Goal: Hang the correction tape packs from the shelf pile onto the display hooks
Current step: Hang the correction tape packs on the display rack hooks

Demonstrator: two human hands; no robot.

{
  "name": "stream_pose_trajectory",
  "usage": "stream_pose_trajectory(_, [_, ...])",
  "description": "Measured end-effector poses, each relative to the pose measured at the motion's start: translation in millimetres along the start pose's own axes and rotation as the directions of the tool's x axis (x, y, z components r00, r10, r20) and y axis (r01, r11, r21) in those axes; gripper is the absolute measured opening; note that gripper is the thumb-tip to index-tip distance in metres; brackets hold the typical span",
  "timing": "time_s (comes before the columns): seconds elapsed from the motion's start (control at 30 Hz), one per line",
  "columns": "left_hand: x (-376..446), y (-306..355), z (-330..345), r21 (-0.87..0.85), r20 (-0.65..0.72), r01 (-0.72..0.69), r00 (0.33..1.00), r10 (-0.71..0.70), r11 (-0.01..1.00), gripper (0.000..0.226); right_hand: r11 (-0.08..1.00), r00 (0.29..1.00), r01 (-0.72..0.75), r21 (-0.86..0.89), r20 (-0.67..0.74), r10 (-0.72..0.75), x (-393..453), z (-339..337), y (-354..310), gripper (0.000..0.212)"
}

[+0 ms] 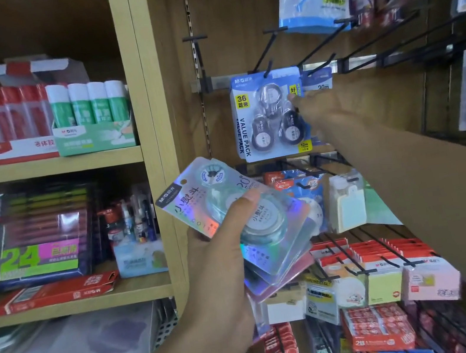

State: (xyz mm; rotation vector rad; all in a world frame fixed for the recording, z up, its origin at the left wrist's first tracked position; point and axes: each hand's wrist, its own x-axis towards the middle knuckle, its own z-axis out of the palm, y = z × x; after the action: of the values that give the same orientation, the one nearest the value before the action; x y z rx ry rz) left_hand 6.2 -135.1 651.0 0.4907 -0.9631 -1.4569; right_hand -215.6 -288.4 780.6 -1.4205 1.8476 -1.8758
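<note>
Glossy holographic packs [225, 208], wooden shelf [43, 167]

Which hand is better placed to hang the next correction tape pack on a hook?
Right. The right hand is already up at the hooks beside the hung value pack; the left hand grips the holographic packs.

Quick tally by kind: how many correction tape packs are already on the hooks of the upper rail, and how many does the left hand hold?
Blue value pack on a hook, right hand touching it: 1
Blue pack on the next hook, mostly hidden: 1
Holographic packs fanned in the left hand: at least 3, exact count unclear
Total: at least 5
</note>
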Motion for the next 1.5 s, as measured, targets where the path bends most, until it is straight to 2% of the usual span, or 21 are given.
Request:
stream_pose_trajectory(0.07, [2.1, -2.3, -5.8, 0.020, -0.002, -0.033, 0.999, 0.033, 0.999, 0.008, 0.998, 0.999, -0.030, 0.055, 0.022, 0.029, 3.3, 1.3, 2.6, 0.046])
stream_pose_trajectory(0.13, [0.2, -2.7, -2.4, -0.012, -0.055, -0.024, 0.998, 0.023, 1.000, 0.025, 0.993, 0.999, -0.030, 0.112, 0.017, 0.029, 5.1, 1.3, 8.0, 0.029])
stream_pose_trajectory(0.2, [-11.3, -2.9, -3.2, -0.017, -0.034, 0.007, 0.999, -0.007, 1.000, 0.047, 0.996, 0.999, 0.045, 0.073, -0.029, -0.043, 3.9, -1.8, 13.0, 0.023])
stream_pose_trajectory(0.3, [-5.2, -8.8, -5.1, 0.010, -0.021, 0.040, 0.999, -0.040, 0.999, 0.059, 0.966, 0.961, 0.255, 0.035, -0.121, -0.249, -23.6, -9.0, 7.4, 0.022])
stream_pose_trajectory(0.33, [-2.7, -10.8, -4.2, 0.007, -0.038, 0.037, 0.999, -0.037, 0.999, 0.062, 0.946, 0.946, 0.320, 0.058, -0.080, -0.315, -40.8, -11.9, 2.3, 0.018])
stream_pose_trajectory(0.4, [-0.6, -17.2, -1.9, 0.047, -0.063, -0.002, 0.998, 0.005, 0.999, 0.071, 0.921, 0.914, 0.367, 0.129, 0.135, -0.383, -80.6, -16.2, -7.0, 0.013])
stream_pose_trajectory(0.5, [3.3, -28.5, -1.1, 0.089, -0.093, -0.078, 0.992, 0.086, 0.993, 0.070, 0.951, 0.779, 0.289, 0.112, 0.549, -0.302, -139.6, -24.8, -12.4, 0.040])
stream_pose_trajectory(0.57, [5.0, -35.1, -1.3, 0.107, -0.084, -0.132, 0.986, 0.141, 0.985, 0.068, 0.961, 0.690, 0.258, 0.095, 0.678, -0.252, -162.7, -27.6, -7.5, 0.056])
stream_pose_trajectory(0.63, [5.1, -39.7, -1.9, 0.129, -0.074, -0.193, 0.976, 0.203, 0.973, 0.072, 0.967, 0.669, 0.227, 0.118, 0.703, -0.242, -170.6, -30.0, -1.7, 0.057])
stream_pose_trajectory(0.7, [6.8, -44.3, -4.5, 0.140, -0.063, -0.220, 0.971, 0.230, 0.965, 0.074, 0.975, 0.679, 0.164, 0.152, 0.699, -0.224, -170.7, -31.7, 1.6, 0.049])
stream_pose_trajectory(0.83, [6.1, -46.1, -5.5, 0.138, -0.068, -0.167, 0.982, 0.177, 0.976, 0.065, 0.972, 0.725, -0.014, 0.236, 0.671, -0.153, -168.1, -26.4, 10.0, 0.039])
stream_pose_trajectory(0.97, [7.4, -42.6, -13.0, 0.154, -0.091, -0.084, 0.991, 0.098, 0.984, 0.038, 0.954, 0.816, -0.109, 0.280, 0.573, -0.075, -157.5, -14.6, 19.8, 0.070])
stream_pose_trajectory(1.03, [7.1, -39.7, -18.9, 0.178, -0.128, -0.074, 0.987, 0.097, 0.981, 0.032, 0.952, 0.859, -0.085, 0.293, 0.505, -0.079, -150.0, -10.7, 20.5, 0.062])
stream_pose_trajectory(1.13, [8.6, -33.1, -26.3, 0.153, -0.197, -0.102, 0.971, 0.131, 0.983, 0.027, 0.935, 0.907, -0.028, 0.352, 0.402, -0.124, -136.6, -1.9, 7.7, 0.037])
stream_pose_trajectory(1.23, [9.3, -23.8, -27.9, 0.112, -0.263, -0.148, 0.949, 0.173, 0.983, 0.036, 0.913, 0.941, 0.158, 0.375, 0.223, -0.255, -117.9, 16.8, -12.8, 0.027])
stream_pose_trajectory(1.33, [8.5, -17.5, -27.0, 0.044, -0.253, -0.122, 0.959, 0.129, 0.992, 0.036, 0.887, 0.930, 0.312, 0.339, 0.084, -0.359, -100.7, 38.1, -32.2, 0.023])
stream_pose_trajectory(1.5, [4.6, -8.2, -21.8, 0.033, -0.207, -0.110, 0.972, 0.114, 0.993, 0.036, 0.890, 0.947, 0.253, 0.378, 0.091, -0.308, -80.1, 70.0, -46.2, 0.027])
